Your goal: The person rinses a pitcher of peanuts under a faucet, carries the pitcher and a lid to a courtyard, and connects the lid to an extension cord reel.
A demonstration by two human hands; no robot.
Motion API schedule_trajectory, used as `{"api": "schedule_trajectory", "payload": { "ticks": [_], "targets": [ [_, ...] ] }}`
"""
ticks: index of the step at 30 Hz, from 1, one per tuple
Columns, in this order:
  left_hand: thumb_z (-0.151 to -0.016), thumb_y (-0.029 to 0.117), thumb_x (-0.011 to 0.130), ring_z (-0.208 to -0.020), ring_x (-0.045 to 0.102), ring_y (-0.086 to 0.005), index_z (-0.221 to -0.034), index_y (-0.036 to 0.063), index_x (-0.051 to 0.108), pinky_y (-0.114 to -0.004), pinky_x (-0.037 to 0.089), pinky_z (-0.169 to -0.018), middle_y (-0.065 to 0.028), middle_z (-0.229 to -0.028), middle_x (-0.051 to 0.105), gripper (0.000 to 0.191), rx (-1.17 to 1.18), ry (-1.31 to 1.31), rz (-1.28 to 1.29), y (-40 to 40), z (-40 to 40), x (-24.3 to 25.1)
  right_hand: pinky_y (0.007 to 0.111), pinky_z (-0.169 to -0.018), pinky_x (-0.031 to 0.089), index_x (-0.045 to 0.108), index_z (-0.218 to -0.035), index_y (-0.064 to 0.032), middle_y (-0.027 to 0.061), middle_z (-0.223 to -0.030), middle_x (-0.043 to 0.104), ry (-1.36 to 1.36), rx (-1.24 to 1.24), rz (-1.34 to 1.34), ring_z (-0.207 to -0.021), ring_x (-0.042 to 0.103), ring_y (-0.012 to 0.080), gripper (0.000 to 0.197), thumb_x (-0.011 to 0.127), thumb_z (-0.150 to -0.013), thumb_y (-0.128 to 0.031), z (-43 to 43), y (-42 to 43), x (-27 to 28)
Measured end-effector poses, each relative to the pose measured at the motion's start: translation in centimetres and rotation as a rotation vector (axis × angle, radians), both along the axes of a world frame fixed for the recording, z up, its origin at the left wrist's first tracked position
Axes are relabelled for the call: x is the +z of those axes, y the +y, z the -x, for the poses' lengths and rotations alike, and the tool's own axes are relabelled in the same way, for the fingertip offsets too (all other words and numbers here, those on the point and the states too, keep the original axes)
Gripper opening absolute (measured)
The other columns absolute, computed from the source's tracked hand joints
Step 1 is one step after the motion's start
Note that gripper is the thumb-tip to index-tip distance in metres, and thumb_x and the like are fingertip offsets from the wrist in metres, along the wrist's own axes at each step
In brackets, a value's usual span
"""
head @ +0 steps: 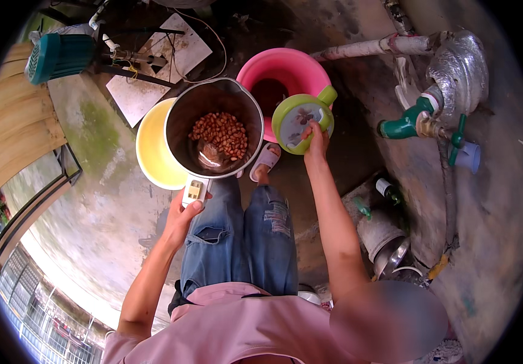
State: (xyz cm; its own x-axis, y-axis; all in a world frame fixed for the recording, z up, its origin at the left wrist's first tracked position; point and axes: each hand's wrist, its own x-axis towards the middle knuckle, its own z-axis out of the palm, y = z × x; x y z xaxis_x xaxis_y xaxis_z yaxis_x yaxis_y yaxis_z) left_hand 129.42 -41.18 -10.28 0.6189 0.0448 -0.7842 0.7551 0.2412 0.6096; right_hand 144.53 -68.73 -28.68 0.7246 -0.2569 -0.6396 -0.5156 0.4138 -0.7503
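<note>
My left hand grips the white handle of a deep metal jug, tilted so that its inside shows. Reddish-brown peanuts or beans lie heaped in it, with a shiny patch of its bottom bare on the near side. In my right hand is a round green plastic vessel with a pale, flower-patterned face. It overlaps the near right rim of a pink plastic tub, which holds dark liquid. Behind the jug, partly hidden by it, sits a yellow basin.
A teal motor on a metal frame stands at the far left, beside white boards. On the right are a green tap, wrapped pipes and a blue cup. A glass bottle and a bucket lie below.
</note>
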Motion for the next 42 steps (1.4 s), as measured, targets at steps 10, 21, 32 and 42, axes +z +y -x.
{"api": "schedule_trajectory", "payload": {
  "ticks": [10, 21, 32, 42],
  "targets": [
    [-0.067, 0.046, 0.062, -0.087, 0.05, -0.0115, -0.107, 0.0024, 0.051, -0.025, 0.038, -0.077, -0.005, -0.097, 0.058, 0.06, 0.044, 0.03, -0.014, 0.1, 3.1, -3.3, 0.026, -0.047, 0.034, 0.043, -0.079, -0.0138, -0.002, -0.057, 0.037, 0.225, -0.345, -0.345, -0.049, 0.038, 0.0115, 0.012, 0.055, -0.074, -0.015, -2.4, -0.3, -18.2],
    [-0.068, 0.041, 0.062, -0.09, 0.049, -0.016, -0.102, 0.0, 0.055, -0.026, 0.037, -0.078, -0.0076, -0.099, 0.051, 0.053, -0.1, -0.036, 0.002, 0.1, 1.4, -4.8, 0.04, -0.072, 0.05, 0.045, -0.118, -0.0054, 0.013, -0.106, 0.054, 0.353, 0.021, 0.6, -0.093, 0.055, 0.029, 0.049, 0.063, -0.075, -0.02, -3.5, -6.0, -31.6],
    [-0.073, 0.031, 0.062, -0.086, 0.048, -0.0128, -0.104, 0.0023, 0.054, -0.025, 0.038, -0.077, -0.0037, -0.093, 0.05, 0.043, -0.146, -0.027, 0.012, 0.5, -0.3, -1.2, 0.031, -0.076, 0.043, 0.038, -0.123, -0.0078, 0.0086, -0.106, 0.05, -0.127, -0.14, 0.296, -0.09, 0.05, 0.0162, 0.043, 0.048, -0.087, -0.028, 0.2, -2.0, 3.8],
    [-0.077, 0.033, 0.059, -0.084, 0.047, -0.0121, -0.104, 0.0016, 0.052, -0.025, 0.037, -0.077, -0.0049, -0.091, 0.054, 0.042, -0.389, -0.09, 0.027, -3.6, -7.7, 1.1, 0.029, -0.056, 0.043, 0.054, -0.107, -0.0017, 0.0113, -0.081, 0.058, -0.619, 0.752, 1.46, -0.063, 0.054, 0.0204, 0.032, 0.062, -0.078, -0.013, -5.9, -0.9, 35.5]
  ]
}}
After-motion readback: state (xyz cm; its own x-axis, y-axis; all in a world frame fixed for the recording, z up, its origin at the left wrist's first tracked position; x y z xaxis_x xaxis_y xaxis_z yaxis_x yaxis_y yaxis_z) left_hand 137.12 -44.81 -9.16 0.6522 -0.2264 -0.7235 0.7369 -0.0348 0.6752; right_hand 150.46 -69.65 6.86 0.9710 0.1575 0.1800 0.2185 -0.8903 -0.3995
